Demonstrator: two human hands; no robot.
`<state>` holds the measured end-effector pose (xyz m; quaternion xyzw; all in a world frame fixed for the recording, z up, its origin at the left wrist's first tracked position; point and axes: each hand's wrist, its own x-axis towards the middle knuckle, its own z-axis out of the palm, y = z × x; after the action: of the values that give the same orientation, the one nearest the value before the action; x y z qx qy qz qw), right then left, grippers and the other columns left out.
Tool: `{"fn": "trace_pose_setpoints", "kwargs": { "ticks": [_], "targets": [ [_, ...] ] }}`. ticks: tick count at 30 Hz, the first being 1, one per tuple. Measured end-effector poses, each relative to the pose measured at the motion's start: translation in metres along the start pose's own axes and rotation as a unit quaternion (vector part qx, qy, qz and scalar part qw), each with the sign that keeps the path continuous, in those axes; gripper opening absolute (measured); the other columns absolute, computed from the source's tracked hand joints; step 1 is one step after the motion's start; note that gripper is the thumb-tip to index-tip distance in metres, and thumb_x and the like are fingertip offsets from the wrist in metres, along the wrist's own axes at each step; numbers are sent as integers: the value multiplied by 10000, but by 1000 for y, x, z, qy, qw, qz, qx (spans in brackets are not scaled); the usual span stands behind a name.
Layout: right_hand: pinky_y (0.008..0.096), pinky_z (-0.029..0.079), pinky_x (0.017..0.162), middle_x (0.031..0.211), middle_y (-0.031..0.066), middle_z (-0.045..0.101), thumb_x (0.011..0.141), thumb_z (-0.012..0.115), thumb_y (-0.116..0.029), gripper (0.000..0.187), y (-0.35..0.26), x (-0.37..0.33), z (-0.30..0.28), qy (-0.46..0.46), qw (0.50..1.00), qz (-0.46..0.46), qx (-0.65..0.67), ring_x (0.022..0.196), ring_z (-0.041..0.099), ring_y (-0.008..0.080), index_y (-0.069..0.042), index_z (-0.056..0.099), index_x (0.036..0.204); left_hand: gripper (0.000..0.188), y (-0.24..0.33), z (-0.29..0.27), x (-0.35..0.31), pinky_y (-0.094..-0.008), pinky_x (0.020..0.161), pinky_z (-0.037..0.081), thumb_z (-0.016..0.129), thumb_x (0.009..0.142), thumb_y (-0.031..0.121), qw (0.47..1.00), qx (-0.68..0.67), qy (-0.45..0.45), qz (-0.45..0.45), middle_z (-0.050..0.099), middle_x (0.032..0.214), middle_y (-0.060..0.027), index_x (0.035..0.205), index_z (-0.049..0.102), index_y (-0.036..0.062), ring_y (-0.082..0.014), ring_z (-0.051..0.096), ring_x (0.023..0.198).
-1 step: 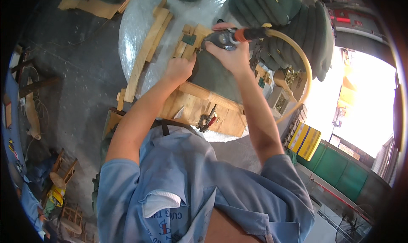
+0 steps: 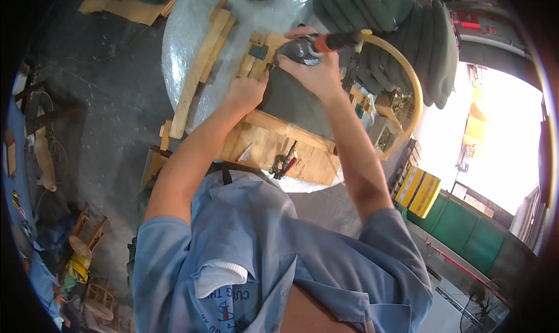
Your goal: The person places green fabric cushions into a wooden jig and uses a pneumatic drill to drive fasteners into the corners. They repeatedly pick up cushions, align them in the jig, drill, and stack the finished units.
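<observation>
Left hand [image 2: 247, 92] rests at upper centre of the frame against a light wooden piece [image 2: 247, 64] bearing a green block [image 2: 258, 52]; whether it grips cannot be told. Just rightward, the right hand [image 2: 319, 74] clasps a dark, orange-collared tool [image 2: 300, 51] with a yellow hose [image 2: 417, 88] curving right.

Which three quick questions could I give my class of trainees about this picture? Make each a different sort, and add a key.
1. Multiple choice: which hand holds the tool?
a) the left
b) the right
c) neither

2. True or false: neither hand touches the red-handled clamp on the board.

3. Fill the gap: the hose joined to the tool is ____ in colour.

Key:
1. b, the right hand.
2. True; the left hand is at the wood and the right is on the tool.
3. Yellow.
</observation>
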<state>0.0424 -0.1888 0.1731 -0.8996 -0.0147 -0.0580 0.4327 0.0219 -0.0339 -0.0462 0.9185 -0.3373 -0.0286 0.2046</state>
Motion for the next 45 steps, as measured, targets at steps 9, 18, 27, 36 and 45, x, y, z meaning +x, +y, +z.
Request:
{"fn": "trace_pose_setpoints", "kwargs": {
  "ticks": [9,18,27,36,45],
  "targets": [
    [288,566,918,1132,7,758,797,840,-106,461,7,30,-25,-243,969,-28,30,1039,705,111,-114,744,1248,451,5,-19,8,-493,589,574,603,1025,237,998,-15,-54,-37,742,736,-108,1463,658,145,-329,741,654],
    [344,546,1047,1210,4,754,828,840,-160,396,18,60,-28,-320,945,-62,-25,1178,696,164,-109,755,1211,252,-1,-21,4,-517,584,550,624,1021,255,994,-95,13,-44,708,682,-135,1221,743,159,-354,719,636],
    [298,568,940,1191,-21,762,794,826,-110,466,24,46,-14,-253,964,-53,62,1087,694,116,-124,754,1254,197,0,-26,1,-507,636,562,647,1002,234,993,-108,30,-44,744,767,-137,1164,738,168,-362,733,701],
    [343,577,990,1201,99,765,792,868,-48,476,-8,-93,-40,6,996,16,84,1117,733,190,-27,703,1238,390,-4,-47,-34,-477,765,611,575,1125,344,550,-707,175,-410,744,1119,-174,1332,634,19,-301,747,923],
    [436,535,1083,1279,218,711,792,800,31,577,-43,-211,-9,228,908,104,336,1211,690,307,-29,557,1311,711,44,-103,-87,-507,1186,477,346,1168,545,262,-918,84,-286,582,1488,-271,1572,441,-33,-388,592,1370]
  ]
}}
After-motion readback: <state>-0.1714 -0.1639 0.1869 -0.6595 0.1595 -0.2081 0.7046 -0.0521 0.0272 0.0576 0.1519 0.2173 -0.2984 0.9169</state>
